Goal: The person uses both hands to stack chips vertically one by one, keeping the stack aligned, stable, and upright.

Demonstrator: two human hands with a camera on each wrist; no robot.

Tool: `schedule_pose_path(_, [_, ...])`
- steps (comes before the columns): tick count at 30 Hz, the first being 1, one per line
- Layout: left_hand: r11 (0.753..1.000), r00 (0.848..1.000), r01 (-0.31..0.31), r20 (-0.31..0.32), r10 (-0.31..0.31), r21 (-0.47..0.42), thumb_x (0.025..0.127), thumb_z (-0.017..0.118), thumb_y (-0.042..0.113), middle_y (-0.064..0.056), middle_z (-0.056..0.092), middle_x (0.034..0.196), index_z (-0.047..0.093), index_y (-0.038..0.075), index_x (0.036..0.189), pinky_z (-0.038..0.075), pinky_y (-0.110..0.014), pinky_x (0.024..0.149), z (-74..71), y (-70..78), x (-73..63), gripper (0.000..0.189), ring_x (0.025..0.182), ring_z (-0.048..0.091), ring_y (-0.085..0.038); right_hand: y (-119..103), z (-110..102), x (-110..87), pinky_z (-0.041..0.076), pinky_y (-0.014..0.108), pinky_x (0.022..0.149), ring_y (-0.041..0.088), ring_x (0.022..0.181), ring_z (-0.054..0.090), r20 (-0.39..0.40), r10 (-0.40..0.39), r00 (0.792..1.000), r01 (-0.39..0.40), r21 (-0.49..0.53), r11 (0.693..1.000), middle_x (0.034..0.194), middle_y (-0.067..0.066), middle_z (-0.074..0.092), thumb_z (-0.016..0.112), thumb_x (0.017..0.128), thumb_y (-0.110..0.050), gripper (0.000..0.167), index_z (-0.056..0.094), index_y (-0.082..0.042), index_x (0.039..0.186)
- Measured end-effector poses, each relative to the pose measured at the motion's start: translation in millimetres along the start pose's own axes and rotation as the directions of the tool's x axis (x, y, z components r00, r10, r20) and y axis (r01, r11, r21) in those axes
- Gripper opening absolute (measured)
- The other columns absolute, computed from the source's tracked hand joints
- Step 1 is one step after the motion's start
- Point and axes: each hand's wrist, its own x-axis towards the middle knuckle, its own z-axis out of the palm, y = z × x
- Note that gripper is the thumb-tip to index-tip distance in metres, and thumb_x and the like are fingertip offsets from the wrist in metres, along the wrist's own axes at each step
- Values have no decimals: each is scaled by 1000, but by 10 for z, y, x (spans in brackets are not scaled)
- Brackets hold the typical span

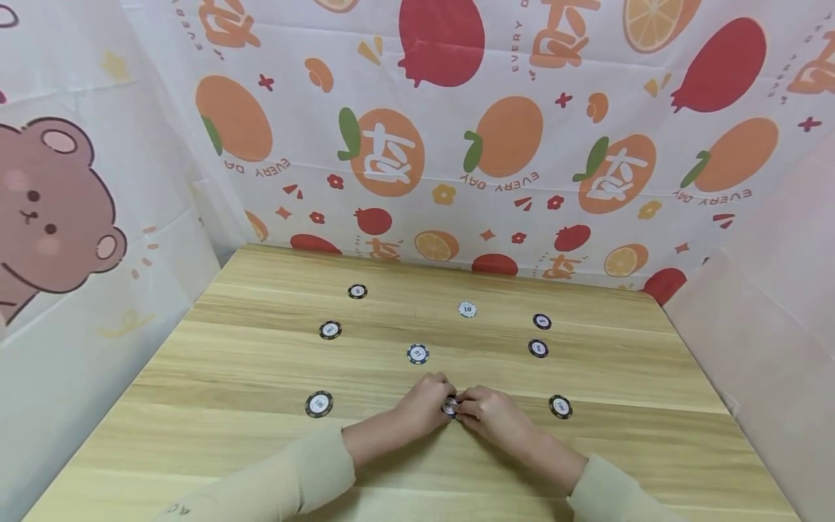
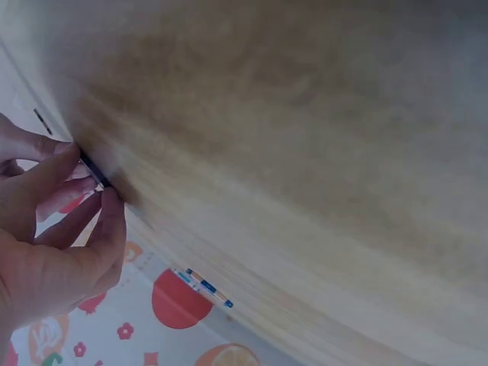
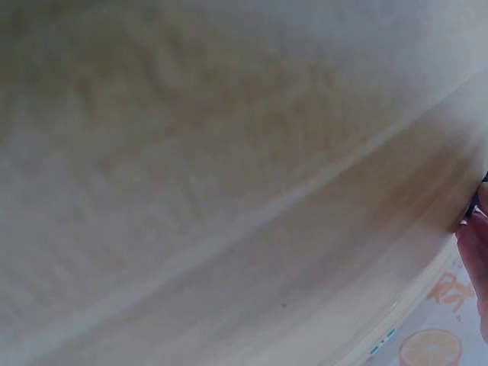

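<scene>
A dark-rimmed poker chip [image 1: 450,407] with a pale centre is between my two hands, over the near middle of the table. My left hand [image 1: 422,404] pinches its left side, and my right hand [image 1: 493,415] grips the opposite edge with thumb and fingers. From the left wrist, the chip [image 2: 94,169] appears edge-on as a thin dark line between the thumb and fingers of my left hand [image 2: 65,244]. The right wrist view catches only a few fingers [image 3: 474,248] and a bit of the dark chip [image 3: 474,203] at its right border.
Several chips lie flat on the wooden table [image 1: 248,449]. Black-rimmed ones include a near left chip [image 1: 320,404] and a near right chip [image 1: 561,407]. Ahead are a blue-rimmed chip [image 1: 418,354] and a whitish one [image 1: 467,309]. A fruit-print curtain [image 1: 457,217] hangs behind.
</scene>
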Motion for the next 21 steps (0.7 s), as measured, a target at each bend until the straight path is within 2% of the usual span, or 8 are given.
schedule_pose_path(7, [999,1000,13,7,-13,-50,66,78,4,-7,57,82,69,0,86,44,-22,67,6,-26,17,22,74,53,-19,13,-86,-9,48,21,77,17,88,60,51,42,998,-45,70,997,96,6,64,74,75,-7,18,71,-6,92])
schedule_pose_path(10, [996,999,39,18,-38,-78,64,78,3,-7,57,83,69,-1,87,45,-22,68,4,-25,18,25,75,53,-20,81,-171,-54,48,28,78,20,91,59,73,109,991,-114,62,992,100,8,63,74,75,-9,21,70,-7,95])
schedule_pose_path(12, [995,998,54,22,-52,-86,63,79,2,-7,57,84,68,-2,88,45,-22,69,-1,-21,18,28,76,53,-20,147,-256,-97,49,32,79,23,93,58,114,179,977,-184,32,982,104,10,62,74,74,-9,24,69,-7,98])
schedule_pose_path(14, [994,998,67,25,-65,-91,62,79,1,-7,56,84,68,-2,88,45,-22,69,-5,-15,17,29,76,52,-20,231,-354,-157,48,38,80,27,95,57,169,250,954,-252,-6,968,107,13,60,74,74,-10,27,67,-6,99])
schedule_pose_path(15, [993,997,73,27,-71,-92,62,80,2,-7,56,84,68,-2,89,45,-21,69,-7,-12,16,29,76,52,-20,273,-405,-193,48,40,81,29,97,56,204,289,935,-290,-29,957,109,14,59,74,74,-11,29,66,-5,101])
schedule_pose_path(18, [991,996,85,30,-82,-102,62,79,1,-7,56,84,68,-2,89,45,-21,68,-15,1,14,29,76,51,-19,387,-558,-310,46,46,81,35,99,55,287,406,868,-403,-70,912,113,18,56,74,74,-11,36,64,-2,106])
schedule_pose_path(21, [990,996,87,29,-84,-111,62,80,1,-7,56,84,68,-2,89,45,-21,68,-16,7,16,29,76,51,-19,451,-686,-419,45,49,82,38,101,53,338,510,791,-510,-98,855,116,20,54,75,73,-11,41,61,0,110])
